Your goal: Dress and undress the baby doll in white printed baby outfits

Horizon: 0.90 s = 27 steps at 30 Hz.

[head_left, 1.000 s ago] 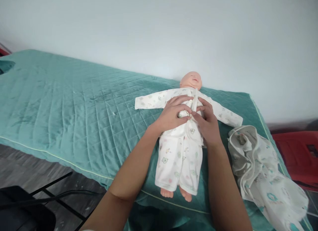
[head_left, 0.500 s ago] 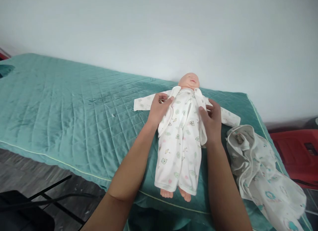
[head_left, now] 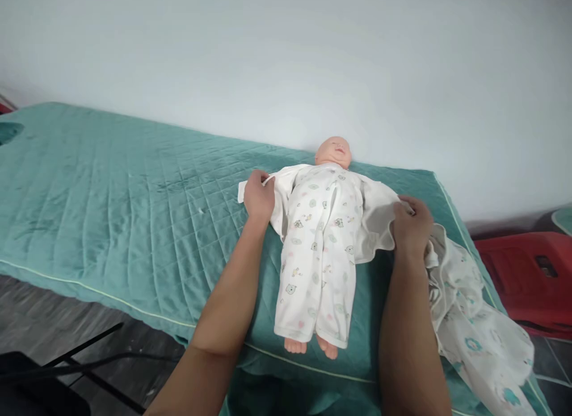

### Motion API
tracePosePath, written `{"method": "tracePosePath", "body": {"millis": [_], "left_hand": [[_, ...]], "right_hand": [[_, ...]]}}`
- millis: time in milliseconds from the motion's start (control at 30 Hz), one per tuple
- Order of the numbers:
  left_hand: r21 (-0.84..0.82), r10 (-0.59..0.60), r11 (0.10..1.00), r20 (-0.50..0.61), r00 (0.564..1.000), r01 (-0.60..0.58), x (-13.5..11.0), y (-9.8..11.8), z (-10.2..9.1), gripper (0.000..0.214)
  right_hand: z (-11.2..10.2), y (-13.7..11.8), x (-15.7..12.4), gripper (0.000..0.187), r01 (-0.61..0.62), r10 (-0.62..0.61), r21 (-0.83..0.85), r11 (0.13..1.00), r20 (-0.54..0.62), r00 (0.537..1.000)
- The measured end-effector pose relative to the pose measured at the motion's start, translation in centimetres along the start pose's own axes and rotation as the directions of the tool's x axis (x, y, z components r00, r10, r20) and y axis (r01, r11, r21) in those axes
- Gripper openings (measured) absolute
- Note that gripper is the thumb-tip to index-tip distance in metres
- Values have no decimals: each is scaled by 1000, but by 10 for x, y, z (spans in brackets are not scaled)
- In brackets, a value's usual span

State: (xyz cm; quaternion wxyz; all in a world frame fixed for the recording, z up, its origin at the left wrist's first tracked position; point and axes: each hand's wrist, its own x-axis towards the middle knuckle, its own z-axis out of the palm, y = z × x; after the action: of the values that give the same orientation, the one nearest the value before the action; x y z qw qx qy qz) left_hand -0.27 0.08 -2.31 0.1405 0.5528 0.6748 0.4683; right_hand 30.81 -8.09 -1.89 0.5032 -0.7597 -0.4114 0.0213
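A baby doll (head_left: pixel 335 154) lies on its back, feet towards me, in white printed pants (head_left: pixel 315 267) that reach up over its chest. A white baby jacket (head_left: pixel 378 216) is on its arms, both front panels spread apart. My left hand (head_left: pixel 260 195) is closed on the jacket's edge beside the left-hand sleeve. My right hand (head_left: pixel 412 225) pinches the other panel's edge and holds it stretched out to the right. The sleeve ends on the right are hidden behind my right hand.
Under the doll is a green quilted cover (head_left: pixel 134 213) on a bed-like table against a white wall (head_left: pixel 268 64). Crumpled white printed clothes (head_left: pixel 482 326) lie at the right edge. Beyond stands a red plastic stool (head_left: pixel 527 279). Black metal legs (head_left: pixel 89 344) show at lower left.
Both hands have moved outward from the doll's chest, drawing the jacket's front panels apart. More of the printed chest now shows. The view has shifted slightly.
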Motion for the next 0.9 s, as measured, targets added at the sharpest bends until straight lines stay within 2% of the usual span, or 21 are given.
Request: {"method": "tracePosePath", "body": {"millis": [33, 100, 200, 300, 367, 467, 600, 733, 900], "left_hand": [[65, 42, 997, -13, 999, -41, -1, -1, 1, 6], [146, 165, 976, -14, 986, -161, -4, 0, 3, 17], [135, 359, 923, 29, 933, -360, -9, 5, 8, 24], [101, 452, 878, 153, 879, -469, -10, 9, 17, 31], [129, 425, 878, 229, 876, -460, -9, 9, 22, 37], [198, 386, 874, 269, 882, -443, -4, 6, 28, 41], [249, 387, 854, 284, 877, -457, 1, 5, 27, 41], [279, 337, 865, 292, 895, -417, 6, 6, 25, 38], [246, 279, 908, 247, 928, -339, 18, -1, 27, 38]], "right_hand": [[1, 5, 2, 35, 44, -45, -40, 998, -12, 999], [7, 12, 2, 38, 173, -171, -96, 980, 37, 985], [24, 14, -5, 43, 358, -338, -124, 925, 159, 928], [39, 11, -12, 47, 411, -371, -185, 893, 214, 903], [44, 9, -14, 46, 409, -361, -215, 887, 229, 904], [50, 5, -11, 43, 410, -361, -216, 886, 231, 903], [54, 3, -6, 44, 470, -418, -208, 858, 248, 874], [56, -1, -1, 49, 546, -483, -202, 813, 291, 826], [57, -5, 7, 53, 553, -463, -250, 795, 340, 819]]}}
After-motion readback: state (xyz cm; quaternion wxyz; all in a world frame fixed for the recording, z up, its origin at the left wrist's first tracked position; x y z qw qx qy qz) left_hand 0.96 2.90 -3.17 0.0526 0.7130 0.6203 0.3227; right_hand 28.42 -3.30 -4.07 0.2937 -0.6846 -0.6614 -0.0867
